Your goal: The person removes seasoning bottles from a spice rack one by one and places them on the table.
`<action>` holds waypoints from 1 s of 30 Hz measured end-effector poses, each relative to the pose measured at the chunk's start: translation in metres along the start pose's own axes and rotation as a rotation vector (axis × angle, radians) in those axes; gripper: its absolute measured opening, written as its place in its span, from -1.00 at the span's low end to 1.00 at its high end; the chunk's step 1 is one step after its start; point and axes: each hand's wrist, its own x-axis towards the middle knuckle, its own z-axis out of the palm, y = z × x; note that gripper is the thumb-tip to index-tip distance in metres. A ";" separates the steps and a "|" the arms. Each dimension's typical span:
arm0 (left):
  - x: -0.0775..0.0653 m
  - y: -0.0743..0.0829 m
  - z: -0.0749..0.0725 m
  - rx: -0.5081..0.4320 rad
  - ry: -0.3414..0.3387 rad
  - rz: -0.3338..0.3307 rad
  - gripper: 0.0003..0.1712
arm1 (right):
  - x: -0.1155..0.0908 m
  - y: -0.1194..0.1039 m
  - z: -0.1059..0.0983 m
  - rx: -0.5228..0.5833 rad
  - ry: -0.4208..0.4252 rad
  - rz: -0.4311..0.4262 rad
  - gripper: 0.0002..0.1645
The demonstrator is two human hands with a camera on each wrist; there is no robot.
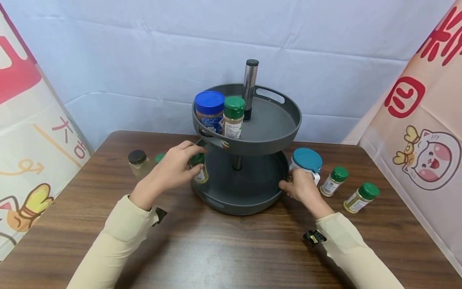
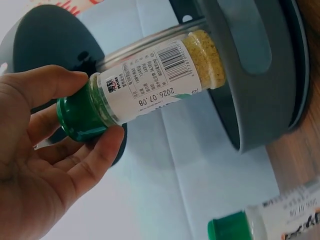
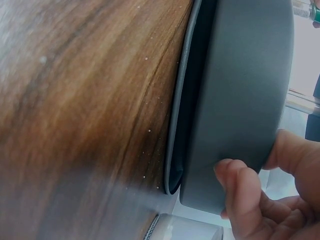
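Observation:
By its green cap, my left hand (image 1: pixel 175 166) pinches a spice jar (image 2: pixel 157 80) between thumb and fingers. The jar holds yellowish seasoning and has a white label. In the head view it is at the left rim of the lower tray; whether its base touches the tray I cannot tell. My right hand (image 1: pixel 302 186) grips the right rim of that dark grey lower tray (image 1: pixel 234 208), thumb inside and fingers against the outer wall (image 3: pixel 237 100). On the upper tray (image 1: pixel 268 140) stand a blue-lidded jar (image 1: pixel 210 112) and a green-capped spice jar (image 1: pixel 234 116).
Right of the stand are a blue-lidded container (image 1: pixel 306 159) and two green-capped spice jars (image 1: pixel 332 182). At left stands a black-capped jar (image 1: pixel 138 162), with another green cap (image 1: pixel 159 157) partly hidden behind my left hand. A metal post (image 1: pixel 250 86) rises through the upper tray.

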 end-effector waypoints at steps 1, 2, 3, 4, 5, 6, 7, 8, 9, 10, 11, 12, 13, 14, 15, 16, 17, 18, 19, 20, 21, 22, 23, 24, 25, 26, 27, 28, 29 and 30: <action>-0.002 -0.001 -0.002 -0.002 0.001 -0.005 -0.59 | 0.000 0.000 0.000 0.001 0.000 0.001 -0.77; -0.004 -0.002 -0.004 -0.004 0.002 -0.010 -0.60 | 0.000 0.000 0.000 0.002 -0.002 0.001 -0.77; -0.006 -0.003 -0.006 -0.006 0.004 -0.013 -0.60 | 0.000 0.000 0.000 0.004 -0.004 0.003 -0.77; -0.008 -0.003 -0.008 -0.006 0.007 -0.015 -0.60 | 0.000 0.000 0.000 0.007 -0.007 0.004 -0.77; -0.009 -0.004 -0.010 -0.003 0.011 -0.014 -0.60 | 0.000 0.000 0.000 0.007 -0.008 0.005 -0.77; -0.011 -0.006 -0.011 -0.001 0.014 -0.012 -0.61 | 0.000 0.000 0.000 0.008 -0.010 0.008 -0.77; -0.013 -0.007 -0.013 0.002 0.017 -0.009 -0.61 | -0.001 0.000 0.000 0.008 -0.010 0.009 -0.77; -0.015 -0.008 -0.014 0.007 0.021 -0.006 -0.61 | -0.001 -0.001 0.000 0.009 -0.008 0.009 -0.77; -0.017 -0.009 -0.015 0.011 0.024 -0.003 -0.61 | -0.001 0.000 0.000 0.009 -0.006 0.009 -0.77; -0.018 -0.010 -0.016 0.017 0.026 -0.001 -0.61 | 0.000 0.000 0.000 0.007 -0.003 0.008 -0.77; -0.020 -0.012 -0.017 0.024 0.027 0.000 -0.61 | 0.000 0.000 0.000 0.004 0.002 0.007 -0.77; -0.022 -0.013 -0.018 0.031 0.029 0.000 -0.61 | 0.000 0.000 0.000 0.004 0.005 0.005 -0.77; -0.023 -0.014 -0.018 0.040 0.030 -0.002 -0.61 | 0.000 0.000 0.000 0.003 0.009 0.001 -0.77; -0.025 -0.015 -0.019 0.048 0.030 -0.004 -0.62 | -0.001 0.000 0.000 0.003 0.013 -0.004 -0.77; -0.026 -0.016 -0.019 0.053 0.029 -0.006 -0.62 | -0.001 0.000 0.000 0.004 0.016 -0.008 -0.77; -0.028 -0.018 -0.020 0.056 0.028 -0.007 -0.62 | -0.001 0.000 0.000 0.004 0.019 -0.012 -0.78; -0.029 -0.019 -0.020 0.060 0.028 -0.009 -0.62 | -0.001 0.001 0.001 0.004 0.023 -0.016 -0.78; -0.031 -0.020 -0.021 0.061 0.028 -0.011 -0.63 | -0.001 0.001 0.001 0.005 0.025 -0.020 -0.79; -0.032 -0.022 -0.021 0.064 0.030 -0.013 -0.63 | -0.001 0.001 0.001 0.006 0.026 -0.023 -0.79; -0.034 -0.023 -0.022 0.064 0.031 -0.016 -0.63 | -0.002 0.001 0.001 0.006 0.027 -0.023 -0.79; -0.036 -0.024 -0.023 0.061 0.032 -0.021 -0.63 | -0.002 0.001 0.002 0.005 0.027 -0.024 -0.79; -0.037 -0.025 -0.024 0.060 0.032 -0.026 -0.63 | -0.002 0.001 0.002 0.004 0.028 -0.024 -0.78; -0.039 -0.026 -0.026 0.059 0.031 -0.032 -0.63 | -0.002 0.001 0.002 0.003 0.027 -0.024 -0.78; -0.041 -0.027 -0.027 0.057 0.030 -0.040 -0.63 | -0.001 0.001 0.001 0.002 0.027 -0.024 -0.78; -0.043 -0.028 -0.028 0.056 0.030 -0.047 -0.63 | -0.001 0.001 0.001 0.000 0.026 -0.023 -0.78; -0.045 -0.029 -0.029 0.054 0.029 -0.054 -0.63 | -0.001 0.001 0.001 -0.003 0.026 -0.024 -0.78; -0.046 -0.031 -0.030 0.053 0.028 -0.060 -0.63 | -0.001 0.001 0.001 -0.004 0.026 -0.024 -0.78; -0.048 -0.032 -0.031 0.055 0.029 -0.063 -0.63 | -0.001 0.001 0.001 -0.006 0.026 -0.024 -0.78; -0.050 -0.034 -0.032 0.058 0.031 -0.068 -0.63 | -0.001 0.001 0.001 -0.007 0.025 -0.024 -0.78; -0.052 -0.035 -0.033 0.062 0.033 -0.072 -0.64 | -0.001 0.001 0.001 -0.006 0.024 -0.024 -0.78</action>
